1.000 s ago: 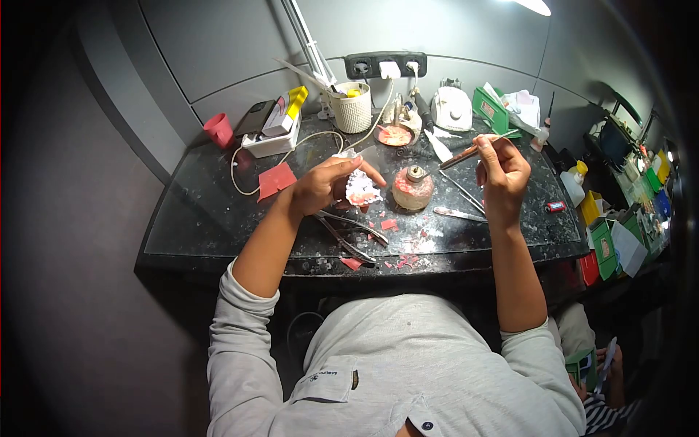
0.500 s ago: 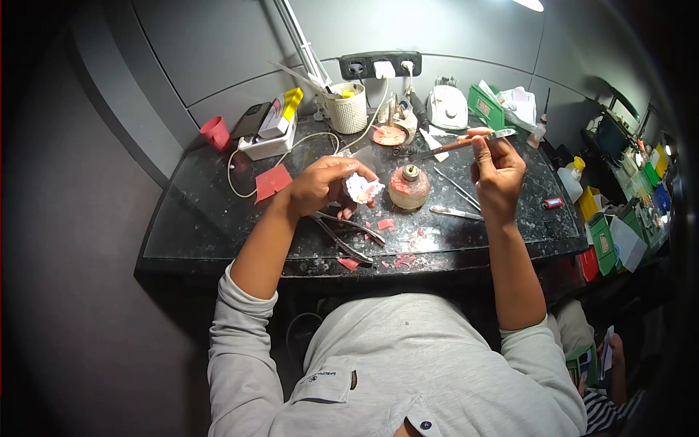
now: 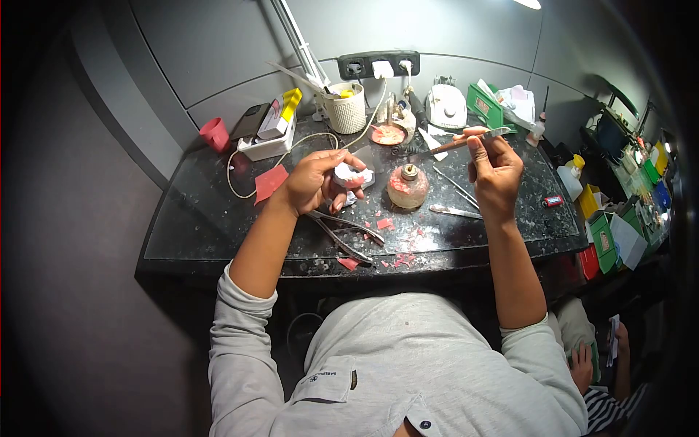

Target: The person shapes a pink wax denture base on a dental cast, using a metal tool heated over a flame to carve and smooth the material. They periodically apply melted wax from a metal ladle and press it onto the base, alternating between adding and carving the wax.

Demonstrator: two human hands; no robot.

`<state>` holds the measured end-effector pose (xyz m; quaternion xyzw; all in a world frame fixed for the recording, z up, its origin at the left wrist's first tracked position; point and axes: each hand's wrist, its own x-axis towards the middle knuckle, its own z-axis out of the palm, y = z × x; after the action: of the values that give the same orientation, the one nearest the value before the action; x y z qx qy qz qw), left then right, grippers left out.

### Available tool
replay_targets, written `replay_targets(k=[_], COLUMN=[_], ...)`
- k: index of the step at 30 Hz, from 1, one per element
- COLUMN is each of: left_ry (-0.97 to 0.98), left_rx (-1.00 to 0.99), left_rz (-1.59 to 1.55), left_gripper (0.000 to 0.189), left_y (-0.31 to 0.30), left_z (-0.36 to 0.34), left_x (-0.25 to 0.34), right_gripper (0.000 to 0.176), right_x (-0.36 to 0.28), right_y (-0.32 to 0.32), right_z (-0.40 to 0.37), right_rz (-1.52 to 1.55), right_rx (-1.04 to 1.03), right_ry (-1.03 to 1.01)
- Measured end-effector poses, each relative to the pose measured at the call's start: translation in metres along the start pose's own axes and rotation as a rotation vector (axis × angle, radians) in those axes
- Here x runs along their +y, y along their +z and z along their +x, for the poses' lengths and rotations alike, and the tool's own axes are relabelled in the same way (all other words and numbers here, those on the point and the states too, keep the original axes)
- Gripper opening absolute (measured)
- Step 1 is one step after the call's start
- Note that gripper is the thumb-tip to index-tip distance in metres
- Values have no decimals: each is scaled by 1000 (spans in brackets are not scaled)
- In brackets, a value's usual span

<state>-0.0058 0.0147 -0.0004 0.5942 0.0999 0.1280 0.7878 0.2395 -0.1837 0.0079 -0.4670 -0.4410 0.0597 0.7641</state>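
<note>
My left hand (image 3: 320, 180) holds a white plaster dental model (image 3: 348, 175) with pink wax on it, its fingers curled round the piece. Raised at the right, my right hand (image 3: 496, 169) pinches a thin tool with a brown handle (image 3: 453, 146); its dark tip points left, above a round glass burner (image 3: 408, 188) with a metal cap. Below my left hand lie metal pliers (image 3: 342, 234). A knife-like tool (image 3: 454, 211) and thin metal instruments (image 3: 459, 186) rest between the burner and my right forearm.
Pink wax sheet (image 3: 271, 182) and scraps (image 3: 386, 223) lie on the black table (image 3: 189, 218). Behind stand a red cup (image 3: 215, 135), a white basket (image 3: 345, 113), a dish of wax pieces (image 3: 388, 134) and a white device (image 3: 446, 107). Another person's hand (image 3: 582, 368) shows at lower right.
My left hand has turned the model, so more of its pink wax shows, and shifted it slightly left. My right hand and tool have moved slightly left. The other person's hand has come into view.
</note>
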Motion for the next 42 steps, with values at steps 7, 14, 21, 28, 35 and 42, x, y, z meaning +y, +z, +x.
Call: replay_targets(k=[7,14,21,28,35,42], left_ry=[-37,-35,4,116,57,125], left_rx=[131,113,74,44,93,60], left_rz=[-97,-32,-47,-117,-154,-201], left_gripper=[41,39,37,34,34,35], left_y=[-2,-3,-3,3,-8,-19], left_z=[1,1,0,0,0,4], left_x=[1,1,2,3,3,-4], right_gripper=[13,14,12,13,22,21], right_x=[-2,-4,10,24,19,13], right_y=[1,2,16,14,10,-13], right_z=[0,4,26,29,30,29], right_rz=[-14,61,29,-9,0,166], right_rx=[-2,22,-55,-84,-82,22], right_ry=[4,-32,3,72,240,397])
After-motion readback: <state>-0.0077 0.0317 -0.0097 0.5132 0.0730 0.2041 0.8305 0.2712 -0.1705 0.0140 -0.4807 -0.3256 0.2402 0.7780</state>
